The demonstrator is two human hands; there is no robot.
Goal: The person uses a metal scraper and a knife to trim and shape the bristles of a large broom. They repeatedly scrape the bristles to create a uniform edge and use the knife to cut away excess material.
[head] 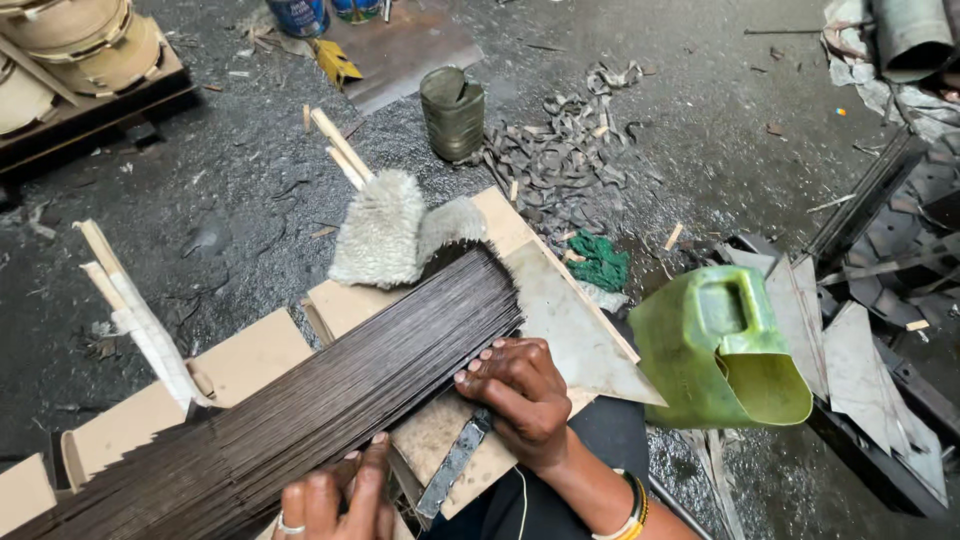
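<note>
At the low left end of the stack of thin dark metal sheets, the left hand rests curled against its edge. Further right, the right hand presses bent fingertips onto the stack's side. Right of the stack stands a cut green jug.

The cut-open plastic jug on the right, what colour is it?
Light green; the cut-open plastic jug shows clearly in the head view, lying beside the right hand.
</note>
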